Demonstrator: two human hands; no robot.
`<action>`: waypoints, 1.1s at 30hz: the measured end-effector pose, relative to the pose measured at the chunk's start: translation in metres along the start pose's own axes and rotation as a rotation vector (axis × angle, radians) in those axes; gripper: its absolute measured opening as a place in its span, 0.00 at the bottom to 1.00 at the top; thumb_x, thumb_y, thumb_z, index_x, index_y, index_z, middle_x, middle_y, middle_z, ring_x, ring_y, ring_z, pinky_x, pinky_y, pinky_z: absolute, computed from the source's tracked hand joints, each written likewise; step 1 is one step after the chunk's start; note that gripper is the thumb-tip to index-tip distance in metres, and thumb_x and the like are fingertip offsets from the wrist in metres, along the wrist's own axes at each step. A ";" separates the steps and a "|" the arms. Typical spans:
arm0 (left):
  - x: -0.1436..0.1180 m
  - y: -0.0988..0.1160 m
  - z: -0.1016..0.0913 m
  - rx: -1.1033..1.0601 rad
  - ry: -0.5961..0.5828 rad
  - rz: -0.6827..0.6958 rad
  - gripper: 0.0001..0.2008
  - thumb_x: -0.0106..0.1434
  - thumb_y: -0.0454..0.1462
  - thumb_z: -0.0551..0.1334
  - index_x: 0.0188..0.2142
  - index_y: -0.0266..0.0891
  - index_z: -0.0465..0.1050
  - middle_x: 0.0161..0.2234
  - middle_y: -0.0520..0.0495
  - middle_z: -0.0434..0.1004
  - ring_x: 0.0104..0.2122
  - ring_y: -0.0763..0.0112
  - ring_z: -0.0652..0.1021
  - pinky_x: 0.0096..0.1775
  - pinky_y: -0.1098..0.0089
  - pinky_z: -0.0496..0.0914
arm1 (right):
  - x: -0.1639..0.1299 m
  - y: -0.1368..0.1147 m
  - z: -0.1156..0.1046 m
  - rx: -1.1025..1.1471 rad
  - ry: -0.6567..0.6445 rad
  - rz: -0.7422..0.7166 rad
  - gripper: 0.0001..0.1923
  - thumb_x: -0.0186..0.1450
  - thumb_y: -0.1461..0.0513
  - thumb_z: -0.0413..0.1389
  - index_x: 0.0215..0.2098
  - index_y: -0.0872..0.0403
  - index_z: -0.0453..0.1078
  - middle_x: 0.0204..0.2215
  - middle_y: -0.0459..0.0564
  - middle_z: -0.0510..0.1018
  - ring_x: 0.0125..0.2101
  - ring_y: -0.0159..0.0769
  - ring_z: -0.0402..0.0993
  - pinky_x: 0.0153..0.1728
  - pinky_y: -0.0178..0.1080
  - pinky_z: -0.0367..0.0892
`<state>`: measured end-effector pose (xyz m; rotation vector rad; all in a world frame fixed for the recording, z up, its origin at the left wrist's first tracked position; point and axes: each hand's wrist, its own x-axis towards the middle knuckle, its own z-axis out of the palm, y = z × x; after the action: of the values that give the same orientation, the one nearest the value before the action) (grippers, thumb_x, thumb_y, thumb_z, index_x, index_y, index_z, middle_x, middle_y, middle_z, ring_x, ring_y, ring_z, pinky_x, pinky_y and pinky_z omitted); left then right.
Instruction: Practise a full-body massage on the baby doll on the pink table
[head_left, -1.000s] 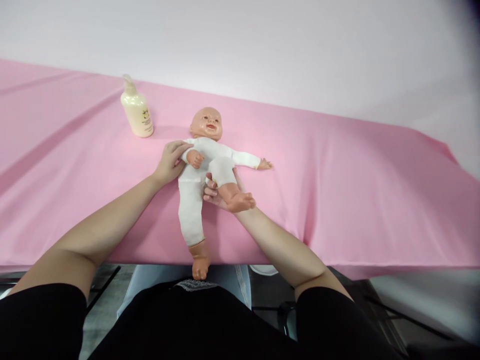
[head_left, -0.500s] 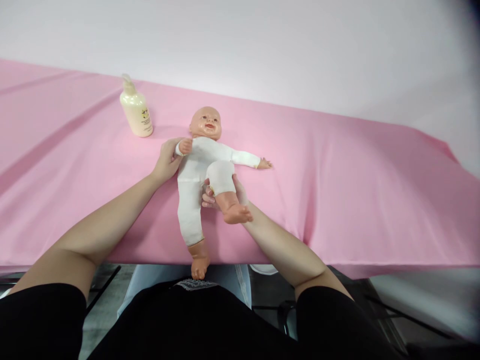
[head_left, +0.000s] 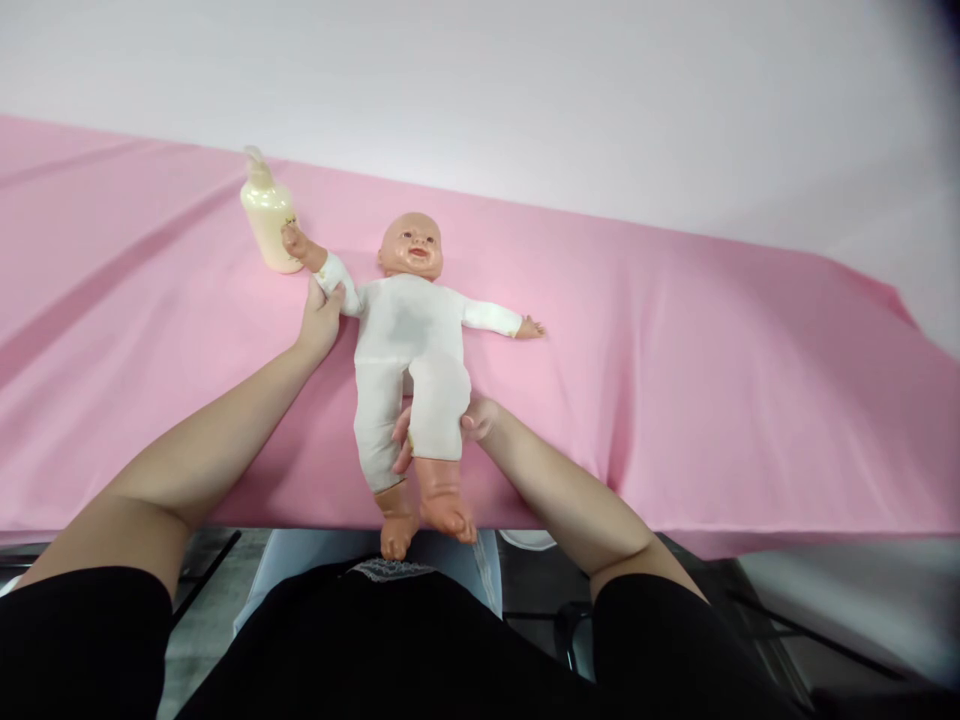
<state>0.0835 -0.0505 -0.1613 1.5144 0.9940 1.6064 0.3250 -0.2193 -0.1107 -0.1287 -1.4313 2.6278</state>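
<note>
A baby doll with a white cloth body lies face up, its head away from me and its feet at the table's front edge. A grey patch shows on its belly. My left hand is closed round the doll's arm on the left, raised and bent outward. With my right hand I hold the doll's leg on the right from beneath; fingertips show on its inner side and the thumb on its outer side. The doll's other arm stretches out on the cloth.
A pump bottle of pale yellow liquid stands at the back left, partly behind the doll's raised hand. Pink cloth with folds covers the table. A white wall rises behind it.
The doll's left-side arm has swung from across its chest outward toward the bottle, with my left hand on it. My right hand has lowered the bent leg, which now lies straight.
</note>
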 end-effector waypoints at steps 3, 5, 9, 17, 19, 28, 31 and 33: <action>0.000 0.000 0.001 0.034 -0.016 0.023 0.28 0.63 0.61 0.62 0.51 0.45 0.65 0.48 0.43 0.73 0.52 0.58 0.76 0.57 0.55 0.71 | -0.001 0.000 0.000 -0.016 0.033 0.016 0.42 0.57 0.33 0.58 0.52 0.57 0.64 0.42 0.58 0.82 0.44 0.43 0.81 0.51 0.48 0.72; -0.001 0.001 0.002 0.065 -0.037 0.055 0.27 0.64 0.60 0.62 0.51 0.44 0.65 0.47 0.44 0.74 0.50 0.59 0.76 0.56 0.56 0.71 | -0.001 0.004 -0.001 -0.004 0.093 -0.045 0.42 0.60 0.31 0.53 0.51 0.57 0.65 0.37 0.55 0.81 0.40 0.41 0.80 0.45 0.45 0.74; -0.004 0.007 0.005 0.133 -0.116 0.149 0.26 0.66 0.59 0.60 0.52 0.43 0.66 0.44 0.44 0.75 0.47 0.60 0.77 0.53 0.57 0.72 | 0.001 0.009 0.002 0.076 0.292 -0.324 0.45 0.56 0.25 0.46 0.46 0.55 0.65 0.25 0.46 0.74 0.28 0.37 0.73 0.36 0.44 0.72; -0.013 0.032 0.004 0.469 -0.257 0.398 0.19 0.68 0.46 0.60 0.55 0.41 0.71 0.51 0.40 0.75 0.53 0.54 0.74 0.58 0.52 0.66 | 0.007 -0.013 0.003 0.381 0.524 -0.413 0.47 0.67 0.33 0.21 0.43 0.53 0.69 0.17 0.40 0.62 0.20 0.32 0.56 0.31 0.40 0.67; -0.017 0.039 0.005 0.526 -0.320 0.446 0.18 0.67 0.41 0.59 0.55 0.42 0.72 0.52 0.40 0.75 0.54 0.54 0.73 0.60 0.51 0.65 | 0.008 -0.016 0.000 0.429 0.573 -0.393 0.49 0.67 0.34 0.18 0.42 0.52 0.71 0.17 0.40 0.61 0.20 0.32 0.55 0.30 0.38 0.66; -0.021 0.046 0.005 0.607 -0.400 0.468 0.22 0.62 0.33 0.58 0.56 0.44 0.73 0.56 0.40 0.72 0.58 0.55 0.70 0.62 0.49 0.62 | 0.010 -0.017 0.002 0.455 0.704 -0.326 0.47 0.67 0.33 0.24 0.46 0.55 0.71 0.19 0.41 0.61 0.22 0.32 0.56 0.33 0.40 0.67; -0.019 0.046 0.005 0.597 -0.388 0.439 0.20 0.65 0.37 0.58 0.56 0.43 0.72 0.55 0.40 0.73 0.57 0.54 0.71 0.62 0.49 0.62 | 0.009 -0.013 0.005 0.423 0.660 -0.367 0.48 0.67 0.32 0.24 0.47 0.56 0.71 0.20 0.43 0.66 0.22 0.33 0.59 0.33 0.40 0.67; -0.017 0.043 0.005 0.554 -0.358 0.425 0.18 0.67 0.41 0.59 0.56 0.42 0.71 0.53 0.39 0.74 0.55 0.54 0.72 0.61 0.50 0.64 | 0.008 -0.009 0.007 0.393 0.591 -0.392 0.47 0.67 0.32 0.27 0.48 0.56 0.71 0.20 0.45 0.69 0.23 0.34 0.63 0.33 0.41 0.67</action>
<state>0.0905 -0.0850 -0.1309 2.4262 1.0015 1.2990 0.3171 -0.2188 -0.0999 -0.4755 -0.6583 2.2201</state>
